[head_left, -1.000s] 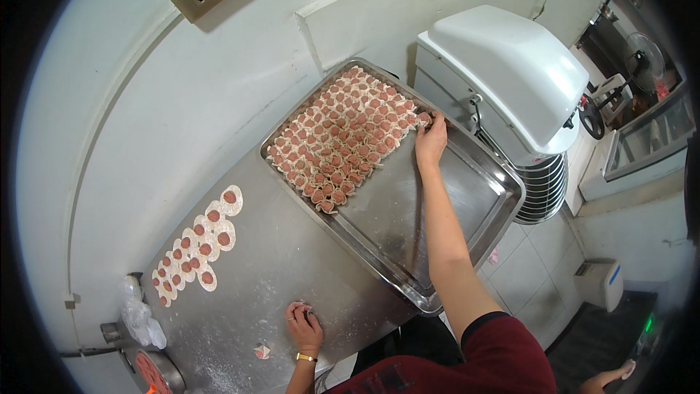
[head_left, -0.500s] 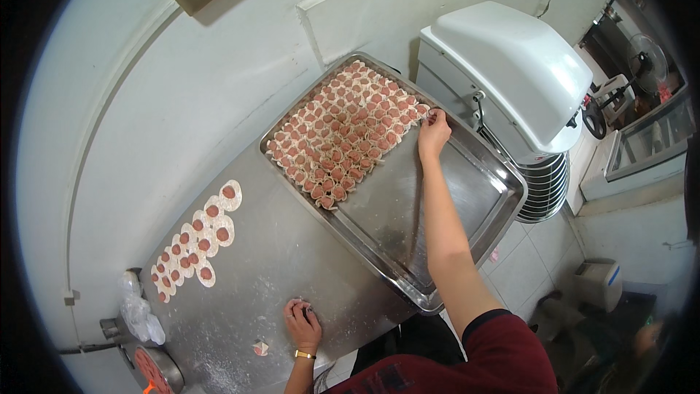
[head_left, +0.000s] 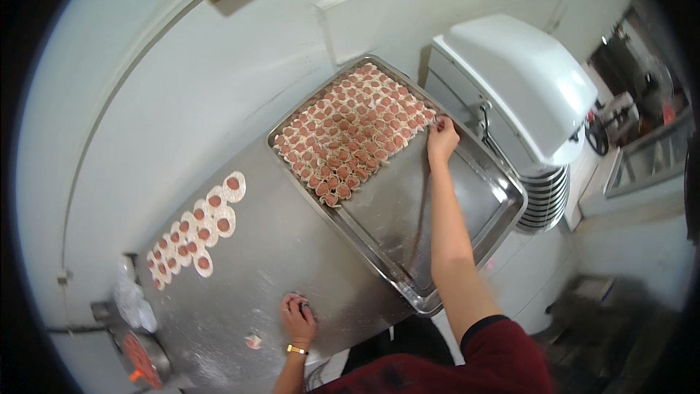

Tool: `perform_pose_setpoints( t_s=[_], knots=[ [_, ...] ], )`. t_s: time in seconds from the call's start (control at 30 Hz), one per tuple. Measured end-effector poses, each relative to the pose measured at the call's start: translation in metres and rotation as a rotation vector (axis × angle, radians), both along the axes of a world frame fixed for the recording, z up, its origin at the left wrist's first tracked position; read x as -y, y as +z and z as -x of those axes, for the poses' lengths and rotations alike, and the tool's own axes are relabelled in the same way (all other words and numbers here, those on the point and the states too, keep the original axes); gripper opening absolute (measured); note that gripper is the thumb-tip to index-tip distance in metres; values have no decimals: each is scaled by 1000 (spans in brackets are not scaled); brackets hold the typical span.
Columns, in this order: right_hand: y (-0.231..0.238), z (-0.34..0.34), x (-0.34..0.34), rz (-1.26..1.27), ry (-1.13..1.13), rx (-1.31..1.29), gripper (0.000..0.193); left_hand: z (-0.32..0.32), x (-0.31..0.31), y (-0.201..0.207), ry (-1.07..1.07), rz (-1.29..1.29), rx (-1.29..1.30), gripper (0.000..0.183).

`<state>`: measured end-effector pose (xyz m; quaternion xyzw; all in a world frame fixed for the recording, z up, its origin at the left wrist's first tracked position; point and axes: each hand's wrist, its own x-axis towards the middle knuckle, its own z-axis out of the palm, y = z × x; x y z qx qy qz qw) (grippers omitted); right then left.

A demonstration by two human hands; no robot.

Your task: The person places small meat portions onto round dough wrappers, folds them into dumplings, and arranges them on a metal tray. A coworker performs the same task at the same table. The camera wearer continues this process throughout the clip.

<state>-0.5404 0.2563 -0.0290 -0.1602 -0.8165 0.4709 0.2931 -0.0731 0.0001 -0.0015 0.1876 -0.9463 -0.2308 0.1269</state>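
Note:
My right hand reaches to the far right side of a large steel tray. Its fingertips are pinched at the end of the dumpling rows, on what looks like a small open-topped dumpling, partly hidden by the fingers. Closely packed dumplings with pale wrappers and pink filling cover the far left part of the tray. My left hand rests on the steel table with its fingers curled; whatever is inside is hidden. Left of it lies a small pale, pinkish piece.
Flat round wrappers with filling balls lie overlapping on the table's left. A bowl of pink filling with an orange-handled tool and a plastic bag are at the left end. A large white machine stands beyond the tray's right side.
The view has shifted a little. My right hand stays at the end of the rows, its fingertips slightly nearer me relative to the dumplings. My left hand remains curled on the table.

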Motion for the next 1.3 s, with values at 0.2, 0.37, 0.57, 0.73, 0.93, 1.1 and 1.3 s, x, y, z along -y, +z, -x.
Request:
perform_pose_setpoints(
  t_s=[0.2,0.37,0.57,0.73,0.93,1.1,1.3],
  knots=[
    [4,-10,-11,-147,95,98,10,-1,0,3,50,-73,15,16],
    [6,-2,-14,-140,100,38,17,-1,0,5,53,-136,-51,16],
    [3,6,-12,-133,124,90,18,0,0,11,36,-49,-62,19],
    [2,13,-9,-97,102,115,16,2,1,17,29,-42,-44,18],
    [0,7,-17,-58,119,91,12,3,-1,16,39,-41,-51,17],
    [3,4,-29,-330,272,140,12,3,0,18,33,-75,-30,17],
    [11,16,-34,-412,415,185,18,3,-3,18,50,-36,-55,16]
  ],
)
